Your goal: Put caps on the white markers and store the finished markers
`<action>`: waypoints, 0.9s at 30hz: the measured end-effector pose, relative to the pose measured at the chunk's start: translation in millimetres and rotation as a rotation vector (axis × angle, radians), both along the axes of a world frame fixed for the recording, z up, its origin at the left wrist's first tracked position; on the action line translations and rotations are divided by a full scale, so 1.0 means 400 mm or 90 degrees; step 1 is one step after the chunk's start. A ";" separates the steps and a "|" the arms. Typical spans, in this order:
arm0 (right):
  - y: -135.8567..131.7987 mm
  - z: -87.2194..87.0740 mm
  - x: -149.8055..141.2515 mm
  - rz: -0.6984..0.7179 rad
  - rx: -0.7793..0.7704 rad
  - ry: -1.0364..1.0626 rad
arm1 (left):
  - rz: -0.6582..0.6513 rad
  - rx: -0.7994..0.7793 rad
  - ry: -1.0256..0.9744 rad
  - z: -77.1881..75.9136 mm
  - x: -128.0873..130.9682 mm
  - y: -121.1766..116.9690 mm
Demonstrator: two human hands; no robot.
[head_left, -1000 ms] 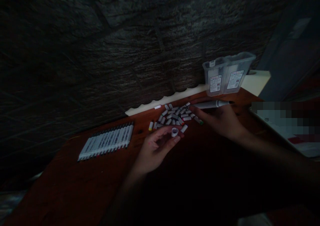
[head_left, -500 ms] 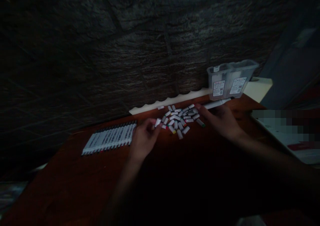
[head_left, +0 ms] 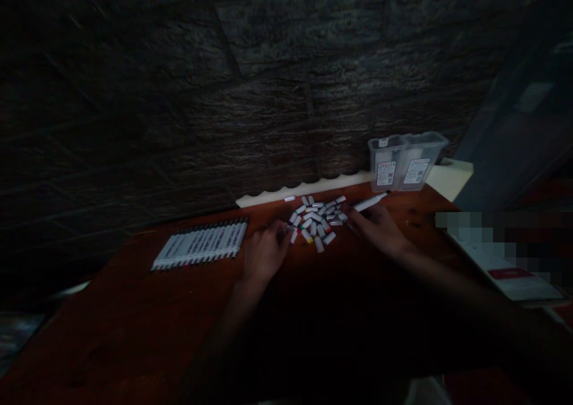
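Marker (head_left: 369, 202) apparently in right hand (head_left: 378, 229).

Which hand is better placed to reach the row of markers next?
Probably the left hand: it is close beside the row of markers, while the right hand is across the pile of caps, holding another marker.

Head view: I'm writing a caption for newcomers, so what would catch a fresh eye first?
Likely the pale caps scattered on the dark table, between the left hand and the right hand, which holds a marker. Next, the neat row of markers beyond the left hand; then the clear container at back right, by the wall.
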State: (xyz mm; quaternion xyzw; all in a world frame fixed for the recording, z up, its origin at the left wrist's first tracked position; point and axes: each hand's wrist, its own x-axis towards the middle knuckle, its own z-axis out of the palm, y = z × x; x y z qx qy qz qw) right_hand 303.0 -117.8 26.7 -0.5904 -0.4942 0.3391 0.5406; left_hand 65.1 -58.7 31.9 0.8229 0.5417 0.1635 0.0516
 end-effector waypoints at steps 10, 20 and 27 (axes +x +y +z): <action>-0.001 0.005 0.001 0.034 0.016 0.054 | -0.221 0.075 -0.026 -0.035 0.001 0.043; -0.013 0.028 -0.013 0.115 0.123 0.086 | -0.183 0.088 -0.034 -0.031 0.002 0.048; -0.038 0.060 -0.018 0.162 0.136 0.106 | -0.177 -0.052 -0.429 -0.002 0.031 0.010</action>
